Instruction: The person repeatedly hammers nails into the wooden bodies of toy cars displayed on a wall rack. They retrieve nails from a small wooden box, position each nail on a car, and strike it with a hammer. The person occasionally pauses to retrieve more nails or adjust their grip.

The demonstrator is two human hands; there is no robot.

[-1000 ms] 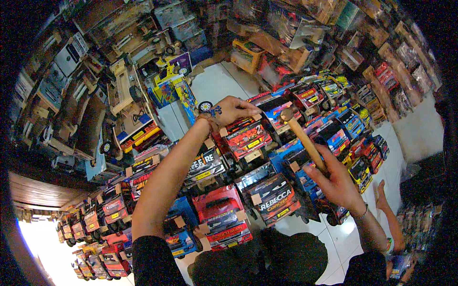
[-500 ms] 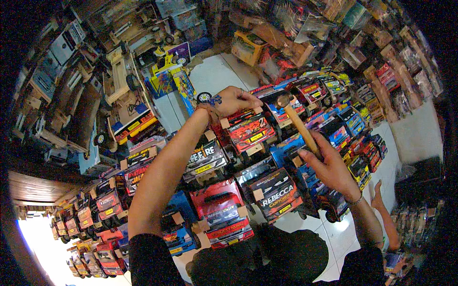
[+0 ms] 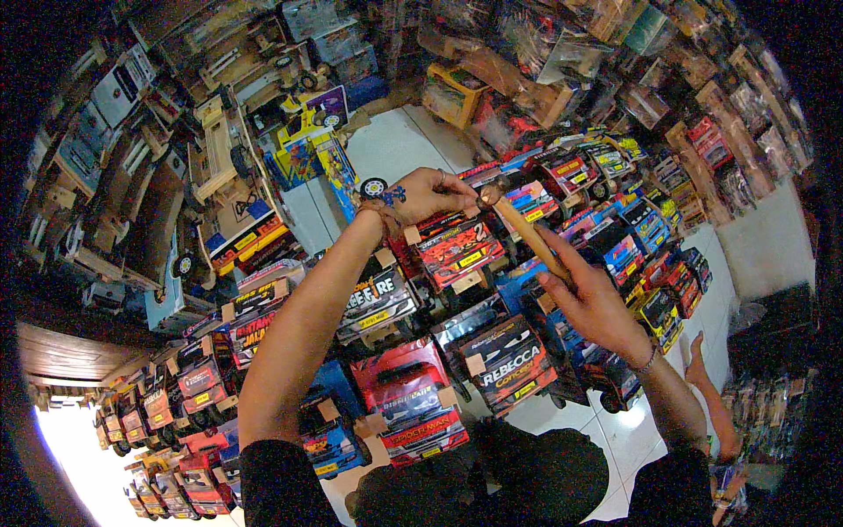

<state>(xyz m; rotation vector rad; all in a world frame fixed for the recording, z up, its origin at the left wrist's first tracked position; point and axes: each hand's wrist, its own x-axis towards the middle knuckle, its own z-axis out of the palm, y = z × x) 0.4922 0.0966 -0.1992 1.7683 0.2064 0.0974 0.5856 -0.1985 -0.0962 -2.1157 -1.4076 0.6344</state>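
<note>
My right hand (image 3: 590, 297) is closed around the wooden handle of a hammer (image 3: 532, 239). The hammer's head is right beside the fingertips of my left hand (image 3: 428, 193). Those fingers are pinched together at the upper right edge of a red toy truck (image 3: 460, 249); whatever is between them is too small to make out. This truck has a dark printed front and a yellow plate, and a small wooden block (image 3: 412, 234) sticks out at its side. Below it stand a black toy truck (image 3: 511, 367) and a red toy truck with a silver windscreen (image 3: 406, 376).
Rows of colourful toy trucks surround my arms. At the left lie unpainted wooden truck bodies (image 3: 215, 145). A yellow toy truck (image 3: 307, 123) stands beyond my left hand. Stacked wooden pieces (image 3: 527, 88) fill the back. Another person's bare leg (image 3: 709, 400) shows at right.
My right hand has moved left, bringing the hammer's head up to my left fingertips. The left hand stays at the red truck's upper edge, almost unmoved.
</note>
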